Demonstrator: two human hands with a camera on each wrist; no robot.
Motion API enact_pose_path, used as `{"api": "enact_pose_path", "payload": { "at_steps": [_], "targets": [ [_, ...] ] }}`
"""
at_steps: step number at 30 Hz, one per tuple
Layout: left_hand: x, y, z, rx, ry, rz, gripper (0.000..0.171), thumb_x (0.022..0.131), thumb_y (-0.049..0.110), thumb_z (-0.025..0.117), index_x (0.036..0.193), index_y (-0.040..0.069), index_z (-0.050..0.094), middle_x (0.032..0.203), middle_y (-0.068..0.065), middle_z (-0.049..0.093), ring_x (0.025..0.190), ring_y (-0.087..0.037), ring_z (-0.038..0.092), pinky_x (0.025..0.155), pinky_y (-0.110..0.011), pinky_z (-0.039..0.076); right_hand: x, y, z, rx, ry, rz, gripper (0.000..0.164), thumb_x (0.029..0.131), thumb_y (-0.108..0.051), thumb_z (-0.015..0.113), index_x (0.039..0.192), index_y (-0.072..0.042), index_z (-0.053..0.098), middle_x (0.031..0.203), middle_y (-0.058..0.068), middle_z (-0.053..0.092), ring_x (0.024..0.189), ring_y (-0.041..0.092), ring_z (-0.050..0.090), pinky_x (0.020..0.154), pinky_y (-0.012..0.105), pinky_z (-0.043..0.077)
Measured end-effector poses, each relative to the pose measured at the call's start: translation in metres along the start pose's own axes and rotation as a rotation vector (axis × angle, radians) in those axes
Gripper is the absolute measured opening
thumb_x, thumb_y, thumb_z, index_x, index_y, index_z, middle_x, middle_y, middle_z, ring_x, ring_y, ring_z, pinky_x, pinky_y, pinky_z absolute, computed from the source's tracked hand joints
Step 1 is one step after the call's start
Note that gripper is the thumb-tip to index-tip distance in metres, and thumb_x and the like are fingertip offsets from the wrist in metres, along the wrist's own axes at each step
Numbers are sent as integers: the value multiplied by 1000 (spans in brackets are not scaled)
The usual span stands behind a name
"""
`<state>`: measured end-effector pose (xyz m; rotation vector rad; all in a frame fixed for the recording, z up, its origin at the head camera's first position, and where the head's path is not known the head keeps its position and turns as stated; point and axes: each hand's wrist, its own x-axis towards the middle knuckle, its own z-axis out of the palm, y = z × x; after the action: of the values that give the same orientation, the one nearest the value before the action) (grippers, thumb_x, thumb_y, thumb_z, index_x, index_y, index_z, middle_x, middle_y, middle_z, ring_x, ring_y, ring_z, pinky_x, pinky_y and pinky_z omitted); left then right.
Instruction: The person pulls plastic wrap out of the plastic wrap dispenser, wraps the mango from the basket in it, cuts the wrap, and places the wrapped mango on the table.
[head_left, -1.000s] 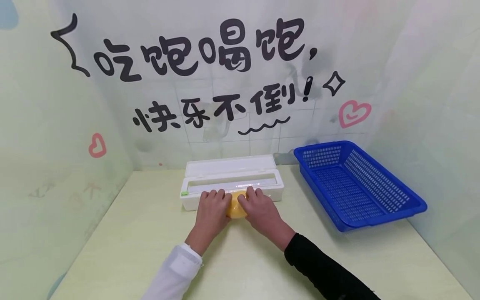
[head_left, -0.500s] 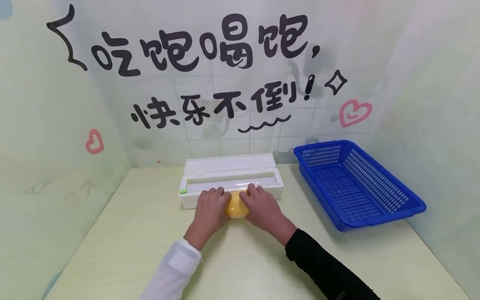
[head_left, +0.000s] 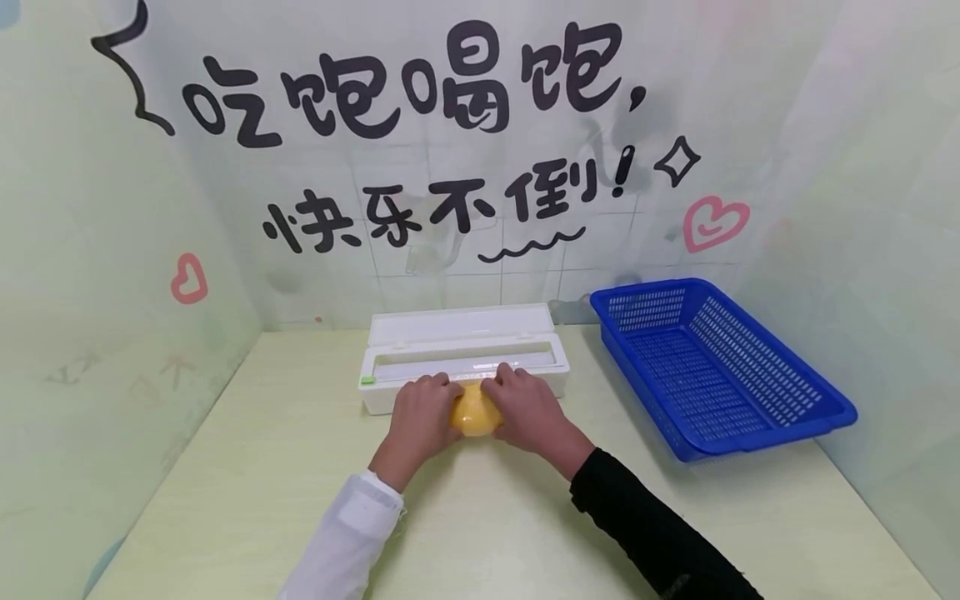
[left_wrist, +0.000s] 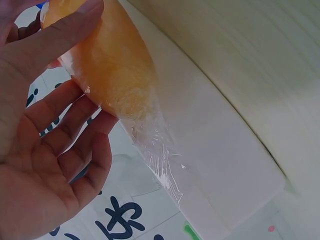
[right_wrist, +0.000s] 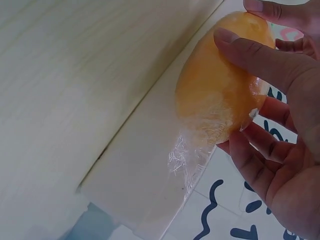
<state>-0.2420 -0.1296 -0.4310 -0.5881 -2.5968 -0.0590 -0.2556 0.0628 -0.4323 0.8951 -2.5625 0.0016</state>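
Both hands hold a smooth yellow-orange oval fruit (head_left: 476, 412), mango-like in shape, at the front edge of a white cling film dispenser (head_left: 465, 367). My left hand (head_left: 422, 419) pinches its left end, thumb (left_wrist: 75, 27) on the near face and fingers behind. From the right, my right hand (head_left: 531, 415) grips it the same way, its thumb (right_wrist: 245, 47) across the near face. Clear cling film (left_wrist: 162, 165) covers the fruit and trails, crumpled, along the dispenser's edge in both wrist views. The dispenser's lid (head_left: 457, 323) stands raised at the back.
A blue plastic basket (head_left: 693, 446) with slotted sides stands at the right, beside the dispenser. Behind it all rises a pale wall covering (head_left: 337, 275) with black lettering. The pale tabletop (head_left: 480, 533) stretches in front of the hands.
The hands have spread slightly apart, so more of the yellow-orange fruit shows between them. Both keep their hold, and the head view has shifted a little. The dispenser and basket stay put.
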Motion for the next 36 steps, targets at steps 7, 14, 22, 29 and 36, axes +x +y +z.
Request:
{"api": "enact_pose_path", "payload": {
  "at_steps": [7, 14, 22, 29, 36],
  "targets": [
    [0, -2, 0, -55, -52, -22, 49, 56, 32, 96, 98, 14, 76, 77, 0, 60, 66, -20, 55, 57, -35, 44, 4, 2, 0, 53, -64, 10, 58, 63, -35, 95, 109, -14, 66, 96, 4, 57, 74, 18, 55, 61, 29, 49],
    [2, -3, -2, -83, -99, -18, 44, 60, 33, 93, 95, 14, 75, 77, 0, 59, 67, -21, 55, 59, -39, 45, 9, 6, -3, 90, -131, 16, 59, 61, -38, 96, 108, -16, 68, 95, 3, 59, 75, 18, 57, 65, 31, 50],
    [1, -4, 2, -85, -134, -14, 41, 62, 36, 90, 93, 15, 74, 80, 0, 61, 68, -20, 55, 63, -39, 43, 12, 8, -6, 150, -150, 21, 58, 60, -37, 96, 108, -15, 71, 90, 2, 58, 72, 17, 54, 64, 30, 46],
    [-1, -3, 6, -123, -181, -21, 46, 63, 36, 88, 101, 13, 75, 90, -2, 65, 76, -21, 58, 66, -41, 46, 12, 10, -5, 165, -177, 20, 59, 59, -37, 96, 109, -16, 73, 91, 0, 61, 74, 17, 57, 65, 30, 48],
    [-2, -1, 10, -136, -179, -23, 43, 60, 35, 88, 92, 12, 71, 88, -5, 63, 75, -24, 57, 68, -42, 48, 13, 11, -5, 188, -212, 13, 59, 61, -37, 96, 110, -16, 73, 93, -1, 64, 78, 16, 58, 67, 30, 48]
  ]
}}
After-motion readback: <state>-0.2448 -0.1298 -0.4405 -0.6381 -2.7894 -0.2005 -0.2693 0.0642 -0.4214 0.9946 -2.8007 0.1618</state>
